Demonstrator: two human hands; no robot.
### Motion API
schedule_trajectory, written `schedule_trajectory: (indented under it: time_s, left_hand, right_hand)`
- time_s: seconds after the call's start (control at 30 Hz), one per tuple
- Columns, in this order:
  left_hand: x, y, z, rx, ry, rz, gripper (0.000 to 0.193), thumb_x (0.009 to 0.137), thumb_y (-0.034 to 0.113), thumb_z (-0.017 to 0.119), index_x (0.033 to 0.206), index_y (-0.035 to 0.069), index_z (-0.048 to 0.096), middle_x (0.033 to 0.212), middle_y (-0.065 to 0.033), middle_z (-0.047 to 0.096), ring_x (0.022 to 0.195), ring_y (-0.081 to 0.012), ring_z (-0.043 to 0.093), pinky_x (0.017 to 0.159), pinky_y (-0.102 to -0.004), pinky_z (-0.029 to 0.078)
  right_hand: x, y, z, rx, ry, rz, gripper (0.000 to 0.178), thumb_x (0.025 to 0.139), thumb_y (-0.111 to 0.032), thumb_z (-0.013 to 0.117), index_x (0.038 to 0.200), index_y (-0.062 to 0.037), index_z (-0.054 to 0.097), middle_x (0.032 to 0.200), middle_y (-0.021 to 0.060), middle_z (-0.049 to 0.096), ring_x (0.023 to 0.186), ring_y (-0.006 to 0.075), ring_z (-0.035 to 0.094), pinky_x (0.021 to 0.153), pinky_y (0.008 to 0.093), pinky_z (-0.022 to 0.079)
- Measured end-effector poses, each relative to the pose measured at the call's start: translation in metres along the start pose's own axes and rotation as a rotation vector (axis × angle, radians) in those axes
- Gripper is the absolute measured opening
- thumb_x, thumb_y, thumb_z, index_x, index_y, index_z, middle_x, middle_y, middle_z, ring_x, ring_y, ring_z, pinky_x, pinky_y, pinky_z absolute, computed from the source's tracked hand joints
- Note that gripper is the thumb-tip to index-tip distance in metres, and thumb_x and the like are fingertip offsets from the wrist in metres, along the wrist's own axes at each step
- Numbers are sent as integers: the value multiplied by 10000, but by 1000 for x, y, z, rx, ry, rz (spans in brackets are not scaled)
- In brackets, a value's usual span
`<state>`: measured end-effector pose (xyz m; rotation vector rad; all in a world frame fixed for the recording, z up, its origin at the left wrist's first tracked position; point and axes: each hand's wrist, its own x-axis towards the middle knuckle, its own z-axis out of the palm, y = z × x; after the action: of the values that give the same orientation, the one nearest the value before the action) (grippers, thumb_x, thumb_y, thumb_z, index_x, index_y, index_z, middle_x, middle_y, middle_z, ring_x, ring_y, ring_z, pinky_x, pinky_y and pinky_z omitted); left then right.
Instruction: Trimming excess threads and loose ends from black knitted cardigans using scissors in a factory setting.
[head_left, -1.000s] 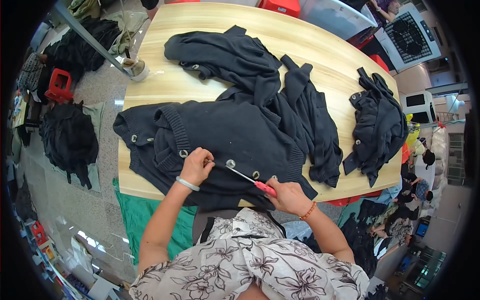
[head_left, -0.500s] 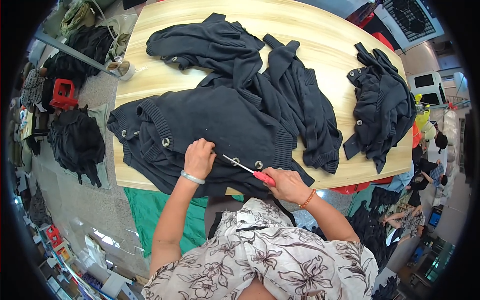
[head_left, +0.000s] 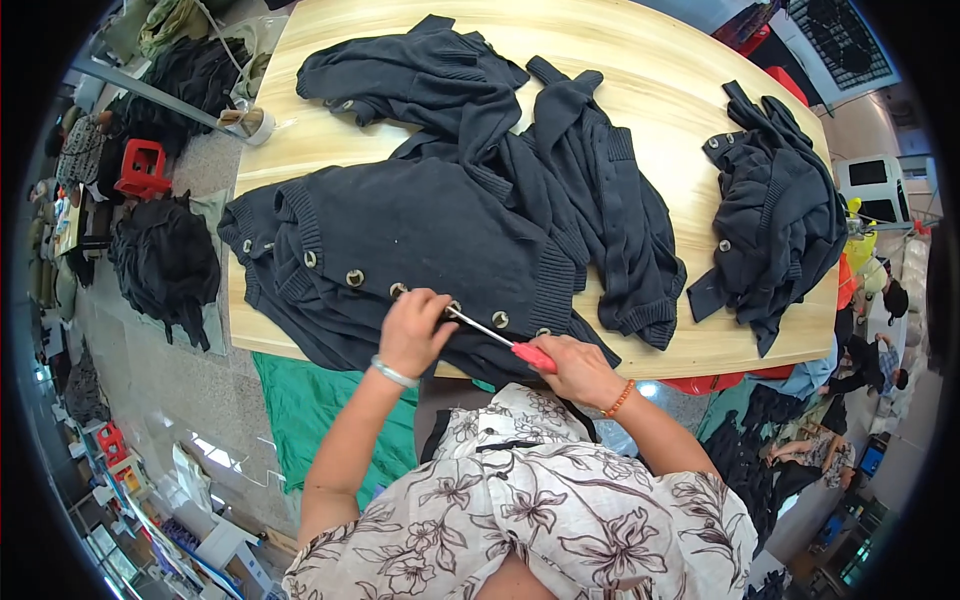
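A dark knitted cardigan (head_left: 420,215) lies across the front of the table, its ribbed hem to the right and a row of brownish buttons along its near edge. My left hand (head_left: 413,335) is closed on that buttoned edge, fingers bent beside a button. In my right hand (head_left: 580,372) is a tool with a red handle (head_left: 535,357) and a thin metal shaft (head_left: 485,326). The shaft points left, and its tip meets the button (head_left: 454,309) by my left fingertips. What the tip looks like is too small to tell.
More dark knitted garments lie crumpled on the pale wooden table (head_left: 660,110): one pile (head_left: 770,210) at the right, others (head_left: 420,80) behind the cardigan. A white cup (head_left: 255,125) sits at the left edge. A red stool (head_left: 143,168) and dark clothing (head_left: 165,255) stand on the floor.
The cardigan's near edge now shows more of its button row. My left hand has moved slightly down and right, toward the tool, whose tip now reaches a button between my hands.
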<state>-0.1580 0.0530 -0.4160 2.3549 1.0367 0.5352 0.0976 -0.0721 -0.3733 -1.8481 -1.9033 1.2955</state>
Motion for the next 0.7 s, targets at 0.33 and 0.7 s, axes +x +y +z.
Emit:
schedule_trajectory:
  time_s: [0.33, 0.7]
  left_hand:
    - [2, -25, 44, -274, -127, -252, 148, 750, -38, 667, 852, 36, 589, 813, -120, 561, 785, -312, 585, 695, -393, 482]
    - [3, 35, 98, -11, -77, 16, 361, 701, 23, 736, 1038, 37, 607, 934, -110, 546, 917, -308, 559, 788, -406, 487]
  right_hand:
    - [-11, 9, 7, -104, -57, 21, 255, 882, -230, 611, 1064, -52, 593, 729, 199, 664, 733, 388, 668, 683, 491, 505]
    - [-65, 49, -1, -148, -29, 201, 240, 888, -231, 603, 1085, -96, 594, 874, 172, 686, 852, 361, 667, 738, 478, 513]
